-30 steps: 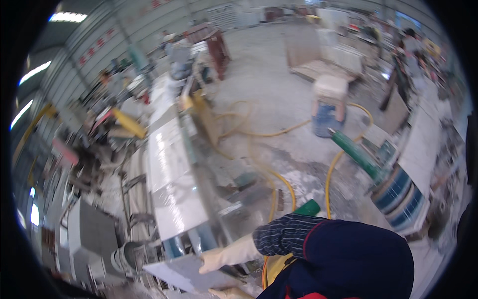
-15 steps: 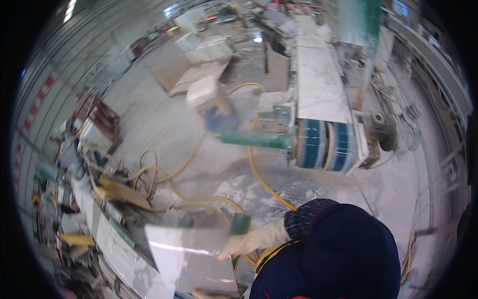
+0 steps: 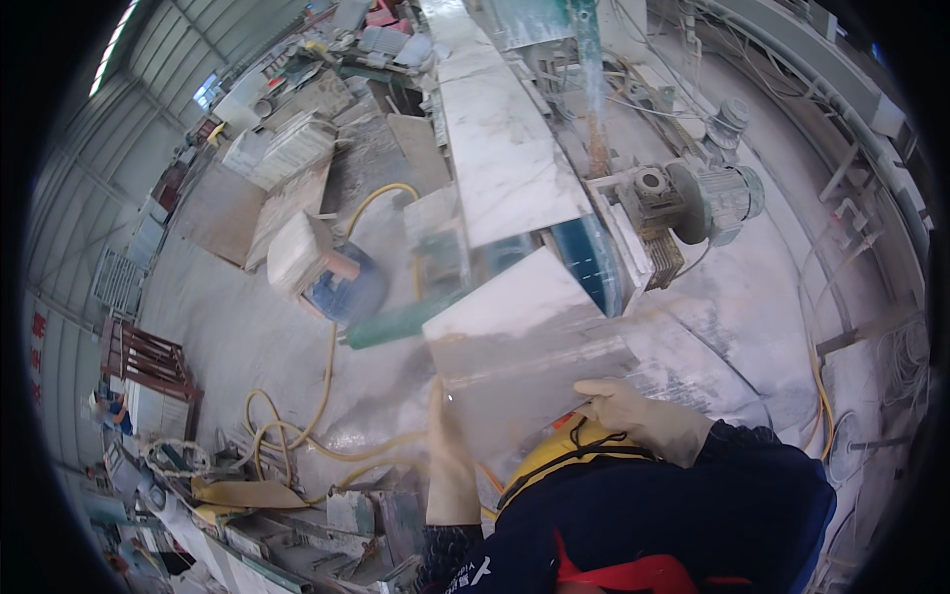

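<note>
Between my hands I hold a glossy pale stone slab (image 3: pixel 524 356), tilted up in front of my body, its face reflecting light. My left hand (image 3: pixel 452 465), in a cream glove, grips the slab's left edge; its fingers are partly hidden by the slab. At the lower right edge my right hand (image 3: pixel 641 416), gloved alike, has its thumb and fingers closed on the slab. Just beyond the slab is the end of a conveyor (image 3: pixel 586 262) with a dark blue belt. White marble (image 3: pixel 500 148) lies along the conveyor, and a green roller (image 3: pixel 406 322) sticks out leftward.
A motor with a gearbox (image 3: pixel 727 198) stands right of the conveyor. A yellow hose (image 3: pixel 330 386) winds across the dusty floor. Beyond the roller is a blue object topped by pale blocks (image 3: pixel 300 255). Stone offcuts (image 3: pixel 356 515) and a long bench pile up at lower left.
The slab has come up and right from the lower left, toward the conveyor's end. My left hand has come fully into view, and my right hand has shifted right. The view has turned.
</note>
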`<action>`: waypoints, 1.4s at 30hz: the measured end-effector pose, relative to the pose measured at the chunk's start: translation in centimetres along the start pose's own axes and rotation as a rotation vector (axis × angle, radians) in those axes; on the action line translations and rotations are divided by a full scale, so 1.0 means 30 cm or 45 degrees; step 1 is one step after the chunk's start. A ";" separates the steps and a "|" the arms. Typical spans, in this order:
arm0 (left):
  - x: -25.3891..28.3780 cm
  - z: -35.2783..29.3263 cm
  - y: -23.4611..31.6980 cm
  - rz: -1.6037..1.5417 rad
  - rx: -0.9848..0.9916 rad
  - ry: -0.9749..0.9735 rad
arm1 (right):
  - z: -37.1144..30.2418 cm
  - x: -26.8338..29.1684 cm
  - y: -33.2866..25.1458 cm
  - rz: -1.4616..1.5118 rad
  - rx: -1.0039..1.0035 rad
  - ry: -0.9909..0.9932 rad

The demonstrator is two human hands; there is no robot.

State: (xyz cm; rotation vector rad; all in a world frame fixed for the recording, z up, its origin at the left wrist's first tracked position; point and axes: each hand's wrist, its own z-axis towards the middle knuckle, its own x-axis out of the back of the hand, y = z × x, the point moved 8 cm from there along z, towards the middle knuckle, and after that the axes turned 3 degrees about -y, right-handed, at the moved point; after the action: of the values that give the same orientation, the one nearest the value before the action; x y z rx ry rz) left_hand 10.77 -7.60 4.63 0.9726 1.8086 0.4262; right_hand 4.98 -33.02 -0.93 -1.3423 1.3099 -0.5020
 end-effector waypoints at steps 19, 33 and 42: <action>0.032 0.320 -0.184 1.312 -0.409 -0.202 | 0.022 0.225 -0.023 -0.456 -0.423 0.612; -0.003 0.502 -0.156 0.740 -0.244 -0.097 | 0.209 0.402 0.168 -0.221 -0.047 0.489; -0.044 0.524 -0.103 1.599 -0.565 -0.195 | 0.257 0.427 0.194 0.359 -0.185 0.576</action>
State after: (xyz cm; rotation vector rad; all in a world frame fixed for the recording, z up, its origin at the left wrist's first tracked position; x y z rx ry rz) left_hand 23.63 -12.70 -3.54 1.6513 0.7007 1.3847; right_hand 13.11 -39.61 -13.09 -1.1699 1.9069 -0.5399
